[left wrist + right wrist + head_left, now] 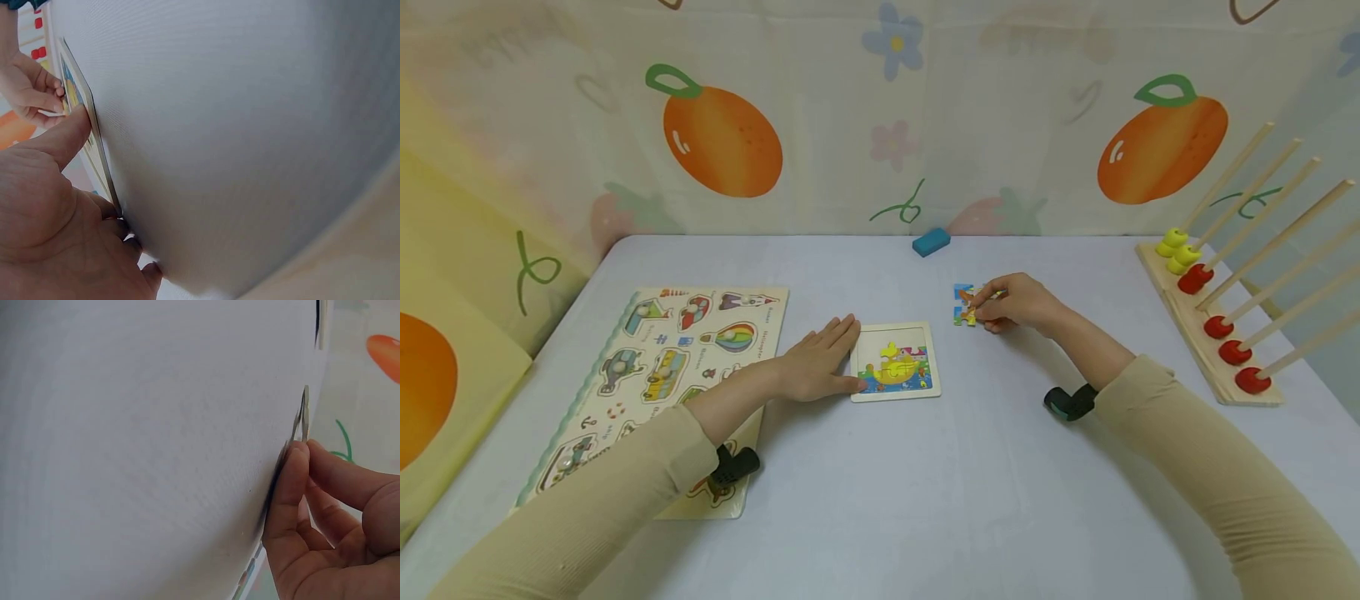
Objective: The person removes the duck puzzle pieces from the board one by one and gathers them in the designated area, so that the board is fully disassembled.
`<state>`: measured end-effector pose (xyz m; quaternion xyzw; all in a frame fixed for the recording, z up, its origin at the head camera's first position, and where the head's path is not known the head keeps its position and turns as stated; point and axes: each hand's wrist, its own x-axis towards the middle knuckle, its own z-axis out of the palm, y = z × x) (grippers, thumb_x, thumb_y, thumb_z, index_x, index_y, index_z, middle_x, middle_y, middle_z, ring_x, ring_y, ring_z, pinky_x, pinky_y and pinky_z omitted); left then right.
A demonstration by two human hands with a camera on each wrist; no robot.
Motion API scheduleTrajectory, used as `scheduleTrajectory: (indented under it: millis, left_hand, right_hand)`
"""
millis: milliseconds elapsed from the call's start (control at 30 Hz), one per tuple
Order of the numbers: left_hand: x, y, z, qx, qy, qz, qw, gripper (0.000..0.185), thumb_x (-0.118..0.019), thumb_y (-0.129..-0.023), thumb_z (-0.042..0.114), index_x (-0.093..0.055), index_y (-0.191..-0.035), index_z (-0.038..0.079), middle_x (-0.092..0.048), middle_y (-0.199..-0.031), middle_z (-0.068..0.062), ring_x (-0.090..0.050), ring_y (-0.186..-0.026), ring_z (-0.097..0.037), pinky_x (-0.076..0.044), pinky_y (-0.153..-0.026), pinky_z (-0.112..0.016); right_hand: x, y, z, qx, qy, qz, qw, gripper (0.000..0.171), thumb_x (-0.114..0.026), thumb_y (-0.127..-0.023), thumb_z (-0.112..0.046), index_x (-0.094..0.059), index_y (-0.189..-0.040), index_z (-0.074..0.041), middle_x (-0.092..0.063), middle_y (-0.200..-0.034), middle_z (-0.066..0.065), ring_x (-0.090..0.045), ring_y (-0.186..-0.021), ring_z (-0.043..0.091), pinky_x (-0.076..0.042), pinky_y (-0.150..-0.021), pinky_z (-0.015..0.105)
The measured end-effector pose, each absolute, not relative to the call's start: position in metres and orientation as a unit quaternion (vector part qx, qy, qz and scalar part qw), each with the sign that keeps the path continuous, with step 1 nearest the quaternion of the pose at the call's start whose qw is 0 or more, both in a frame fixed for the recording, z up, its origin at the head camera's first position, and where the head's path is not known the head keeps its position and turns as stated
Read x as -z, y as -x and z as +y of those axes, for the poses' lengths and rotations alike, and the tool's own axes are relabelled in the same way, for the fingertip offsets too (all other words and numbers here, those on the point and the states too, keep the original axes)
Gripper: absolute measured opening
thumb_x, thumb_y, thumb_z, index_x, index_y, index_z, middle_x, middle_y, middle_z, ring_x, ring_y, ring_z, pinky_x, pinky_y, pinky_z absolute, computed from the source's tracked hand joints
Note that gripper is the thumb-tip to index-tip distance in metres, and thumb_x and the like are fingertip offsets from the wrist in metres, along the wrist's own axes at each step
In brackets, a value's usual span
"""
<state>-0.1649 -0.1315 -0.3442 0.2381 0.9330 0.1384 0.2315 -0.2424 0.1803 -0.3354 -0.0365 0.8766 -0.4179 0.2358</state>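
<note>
My left hand (820,362) lies at the left side of a small square puzzle tray (935,392), its fingers straight and its thumb on the tray's edge, as the left wrist view also shows. Inside the tray, joined pieces form part of a yellow duck picture (901,367), while the upper part shows bare board. To the tray's upper right, my right hand (1018,304) pinches a puzzle piece (305,412) between thumb and fingers. Several loose puzzle pieces (959,292) lie just under and beside those fingertips, partly hidden by them.
A large knob-puzzle board (658,342) of vehicles lies at the left, partly under my left forearm. A wooden peg stand (1187,329) with red and yellow beads stands at the right. Near the table's back edge is a blue block (931,242). A fruit-printed cloth (827,108) hangs behind.
</note>
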Motion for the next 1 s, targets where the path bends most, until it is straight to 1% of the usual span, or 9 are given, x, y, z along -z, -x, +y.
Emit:
scheduleTrajectory:
  millis: [100,333,500,633,1000]
  left_hand:
    - [0.3430,0.1646,-0.1313,-0.140,-0.238,0.933,0.231,0.087,-0.051,-0.092,0.045,-0.001,-0.149,0.001,0.006,-0.158,-0.014,0.006,-0.147,-0.034,-0.006,-0.118,-0.056]
    - [0.3466,0.1657,-0.1318,-0.140,-0.230,0.934,0.234,0.088,-0.050,-0.091,0.048,0.001,-0.150,0.005,0.008,-0.159,-0.010,0.008,-0.148,-0.029,-0.004,-0.119,-0.053]
    - [0.3446,0.1649,-0.1313,-0.137,-0.232,0.934,0.234,0.088,-0.050,-0.091,0.047,0.001,-0.150,0.004,0.007,-0.159,-0.012,0.007,-0.147,-0.031,-0.005,-0.118,-0.054]
    - [0.3414,0.1636,-0.1305,-0.138,-0.235,0.934,0.233,0.088,-0.051,-0.091,0.046,-0.001,-0.149,0.002,0.005,-0.159,-0.013,0.006,-0.147,-0.033,-0.005,-0.118,-0.056]
    - [0.3419,0.1635,-0.1300,-0.136,-0.235,0.934,0.231,0.088,-0.051,-0.092,0.046,-0.001,-0.150,0.002,0.005,-0.159,-0.014,0.005,-0.147,-0.033,-0.006,-0.118,-0.056]
  right_hand:
    - [0.3355,0.2421,0.1797,0.410,0.034,0.882,0.232,0.026,-0.063,-0.087,-0.013,-0.062,-0.109,0.001,-0.064,-0.078,0.001,-0.058,-0.060,0.006,-0.052,-0.061,0.016]
    - [0.3367,0.2413,0.1790,0.409,0.029,0.885,0.219,0.026,-0.063,-0.087,-0.013,-0.062,-0.109,0.000,-0.065,-0.080,0.002,-0.059,-0.060,0.006,-0.052,-0.061,0.016]
    - [0.3372,0.2407,0.1789,0.406,0.029,0.889,0.209,0.025,-0.063,-0.087,-0.014,-0.063,-0.108,0.000,-0.065,-0.082,0.004,-0.059,-0.061,0.007,-0.053,-0.062,0.017]
    - [0.3360,0.2397,0.1789,0.400,0.025,0.893,0.204,0.025,-0.064,-0.087,-0.014,-0.062,-0.106,0.001,-0.064,-0.079,0.003,-0.060,-0.060,0.006,-0.053,-0.062,0.018]
    - [0.3345,0.2397,0.1793,0.380,0.010,0.905,0.192,0.024,-0.066,-0.085,-0.017,-0.062,-0.102,0.000,-0.064,-0.068,-0.002,-0.061,-0.057,0.005,-0.053,-0.061,0.018]
